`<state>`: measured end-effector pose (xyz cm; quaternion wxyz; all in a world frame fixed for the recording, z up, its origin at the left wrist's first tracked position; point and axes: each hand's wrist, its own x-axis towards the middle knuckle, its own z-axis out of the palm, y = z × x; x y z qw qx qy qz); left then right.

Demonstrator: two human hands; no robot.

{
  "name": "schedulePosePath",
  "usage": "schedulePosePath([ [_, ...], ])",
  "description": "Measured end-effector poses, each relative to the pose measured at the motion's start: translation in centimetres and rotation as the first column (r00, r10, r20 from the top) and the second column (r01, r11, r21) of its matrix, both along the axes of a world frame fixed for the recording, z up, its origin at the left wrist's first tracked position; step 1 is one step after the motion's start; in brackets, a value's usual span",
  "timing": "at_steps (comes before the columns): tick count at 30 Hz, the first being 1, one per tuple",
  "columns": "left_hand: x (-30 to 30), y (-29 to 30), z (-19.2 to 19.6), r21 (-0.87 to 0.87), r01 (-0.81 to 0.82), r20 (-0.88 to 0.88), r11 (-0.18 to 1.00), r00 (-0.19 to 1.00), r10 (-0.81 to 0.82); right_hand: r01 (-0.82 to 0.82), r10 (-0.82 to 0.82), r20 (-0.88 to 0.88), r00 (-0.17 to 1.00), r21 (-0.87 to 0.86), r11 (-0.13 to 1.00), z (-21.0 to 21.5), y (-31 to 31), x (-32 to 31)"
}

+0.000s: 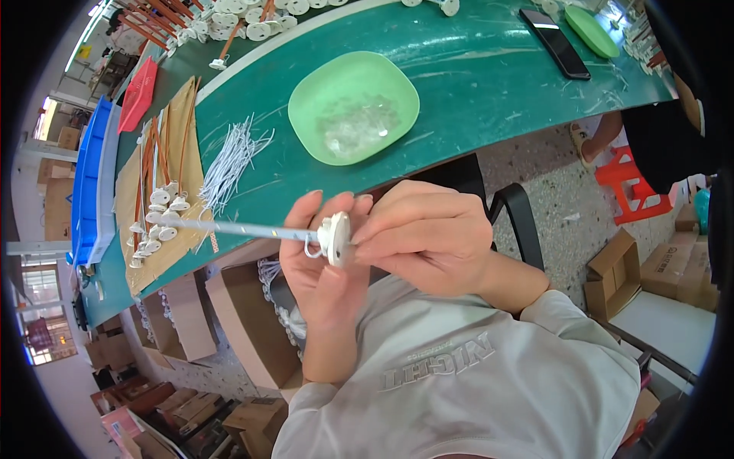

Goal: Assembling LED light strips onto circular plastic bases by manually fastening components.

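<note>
The person wears a light grey long-sleeved top with raised lettering on the chest, at six o'clock. Both sleeves end near the forearms. The left hand [325, 264] and the right hand [428, 233] are bare, without gloves.

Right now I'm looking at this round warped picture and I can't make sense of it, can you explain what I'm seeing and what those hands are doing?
There is no machine here, just a person at a workbench. The single picture comes from a wide-angle camera worn on the person's head and looking down, which is why straight edges bend.

The left hand and right hand meet on a small white round cap fitted to the end of a thin white rod that sticks out to the left.

On the green table lie a light green dish of small clear parts, a bundle of white wires, a dark phone, and finished rods with caps on brown cardboard. Cardboard boxes stand below.
</note>
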<state>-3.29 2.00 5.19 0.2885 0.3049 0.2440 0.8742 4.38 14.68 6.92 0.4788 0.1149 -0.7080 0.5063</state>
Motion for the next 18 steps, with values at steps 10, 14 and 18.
schedulePosePath([
  [10,3.1,-0.5,-0.8,-0.012,0.09,-0.159,0.996,0.983,-0.09,0.04,-0.039,-0.108,0.993,0.005,0.999,-0.8,-0.1,2.8],
  [14,3.7,-0.7,-0.1,-0.041,0.044,-0.005,0.998,0.999,-0.044,0.181,-0.164,-0.112,0.98,0.163,0.97,-0.6,-0.4,3.6],
  [18,3.7,-1.2,0.1,-0.071,0.142,0.026,0.987,0.99,-0.14,0.077,-0.052,-0.159,0.986,0.155,0.985,-0.6,0.4,3.7],
])
